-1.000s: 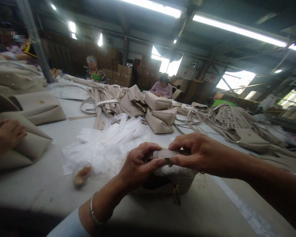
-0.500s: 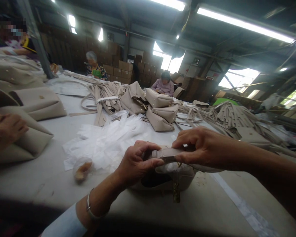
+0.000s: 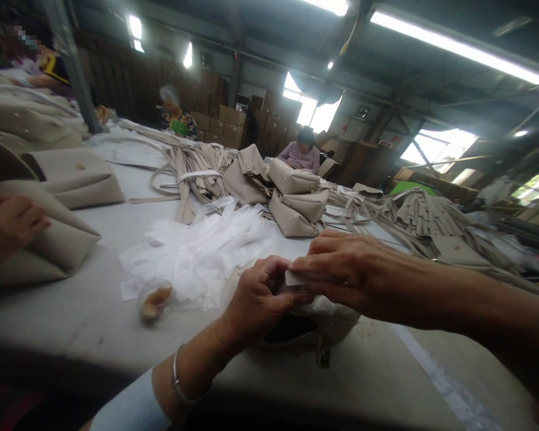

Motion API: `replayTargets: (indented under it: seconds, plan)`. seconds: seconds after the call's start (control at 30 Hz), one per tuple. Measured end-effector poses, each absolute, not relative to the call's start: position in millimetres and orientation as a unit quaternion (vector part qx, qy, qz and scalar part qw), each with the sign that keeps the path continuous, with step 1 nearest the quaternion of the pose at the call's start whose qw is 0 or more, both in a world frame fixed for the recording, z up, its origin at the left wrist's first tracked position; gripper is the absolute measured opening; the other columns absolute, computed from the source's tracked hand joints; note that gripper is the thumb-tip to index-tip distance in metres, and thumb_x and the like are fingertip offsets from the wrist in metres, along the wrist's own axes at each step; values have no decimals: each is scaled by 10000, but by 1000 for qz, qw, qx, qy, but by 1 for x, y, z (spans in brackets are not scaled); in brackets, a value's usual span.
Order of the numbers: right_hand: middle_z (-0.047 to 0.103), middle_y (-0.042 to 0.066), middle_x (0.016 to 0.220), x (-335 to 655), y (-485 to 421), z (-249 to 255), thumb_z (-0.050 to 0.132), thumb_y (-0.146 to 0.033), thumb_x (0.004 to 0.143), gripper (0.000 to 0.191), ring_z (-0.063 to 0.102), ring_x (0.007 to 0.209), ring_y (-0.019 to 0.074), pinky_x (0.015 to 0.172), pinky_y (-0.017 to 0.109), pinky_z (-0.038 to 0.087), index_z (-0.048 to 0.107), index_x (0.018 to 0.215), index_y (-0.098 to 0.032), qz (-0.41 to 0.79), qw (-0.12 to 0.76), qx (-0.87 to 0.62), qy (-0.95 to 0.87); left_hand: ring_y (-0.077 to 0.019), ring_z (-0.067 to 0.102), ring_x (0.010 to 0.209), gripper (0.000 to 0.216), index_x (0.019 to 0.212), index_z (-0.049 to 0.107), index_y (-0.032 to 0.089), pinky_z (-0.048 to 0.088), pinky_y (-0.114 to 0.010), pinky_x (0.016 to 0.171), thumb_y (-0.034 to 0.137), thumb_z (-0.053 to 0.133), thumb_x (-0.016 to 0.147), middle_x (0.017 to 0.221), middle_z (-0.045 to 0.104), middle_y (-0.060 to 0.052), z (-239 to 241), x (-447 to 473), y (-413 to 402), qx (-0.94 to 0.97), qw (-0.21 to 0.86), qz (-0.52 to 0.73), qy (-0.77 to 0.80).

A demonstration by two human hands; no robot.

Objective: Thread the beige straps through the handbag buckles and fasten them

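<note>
My left hand [image 3: 258, 302] and my right hand [image 3: 341, 269] meet in the middle of the grey table, both pinched on a beige strap [image 3: 296, 279] whose end shows between the fingertips. Directly below them stands an open beige handbag [image 3: 327, 326] stuffed with white paper, a small metal fitting hanging at its front. My left wrist wears a thin silver bangle.
White plastic bags [image 3: 202, 251] lie left of my hands, with a small clear packet [image 3: 154, 301]. Stacked beige bags [image 3: 291, 200] and heaps of straps [image 3: 193, 173] fill the table's far side. A co-worker's hand [image 3: 6, 224] rests on a bag at left; other people sit farther back.
My right hand has slid left along the strap, covering most of it, and both hands sit closer together. The view shifted slightly.
</note>
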State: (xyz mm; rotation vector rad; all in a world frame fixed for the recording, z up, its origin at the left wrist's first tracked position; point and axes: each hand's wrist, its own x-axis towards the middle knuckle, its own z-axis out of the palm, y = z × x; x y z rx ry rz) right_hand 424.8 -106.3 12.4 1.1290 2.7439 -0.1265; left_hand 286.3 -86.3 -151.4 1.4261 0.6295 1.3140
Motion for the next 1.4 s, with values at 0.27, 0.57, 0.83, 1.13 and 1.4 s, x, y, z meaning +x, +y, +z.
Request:
replayTargets:
  seconds: [0.27,0.57,0.83,1.13,1.4]
  plan:
    - [564,19,759,433,-107,8,572,-208,850,183,537,716,117,654,219,377,707,970,-179,-95,42,402,910,-209,561,872,291,886,713,195,425,-316,787,349,796,654,819,651,-42,-154,279,-88,637,401,580,313]
    - [598,5,765,434,-110,13,610,-229,783,168,542,704,118,641,214,374,723,900,-189,-134,74,459,875,-197,564,817,312,875,703,163,447,-303,738,350,803,647,819,633,-65,-158,283,-88,651,404,589,258]
    - [658,33,741,424,-105,6,636,-307,777,205,564,690,151,657,240,398,747,890,-177,-149,75,479,862,-195,565,807,299,901,695,162,449,-308,737,336,784,674,814,639,-60,-159,286,-89,660,402,580,258]
    - [674,21,762,439,-98,-2,596,-317,802,276,575,660,139,580,221,410,735,985,-163,-333,21,504,796,-158,594,783,413,976,646,176,467,-255,704,315,823,629,847,632,-36,-164,282,-92,607,480,582,250]
    - [656,34,793,436,-90,-8,564,-188,766,200,575,690,134,602,221,427,635,936,-111,-349,-36,459,817,-168,617,783,512,1080,600,186,492,-269,713,327,818,638,888,654,-51,-168,282,-92,588,530,568,224]
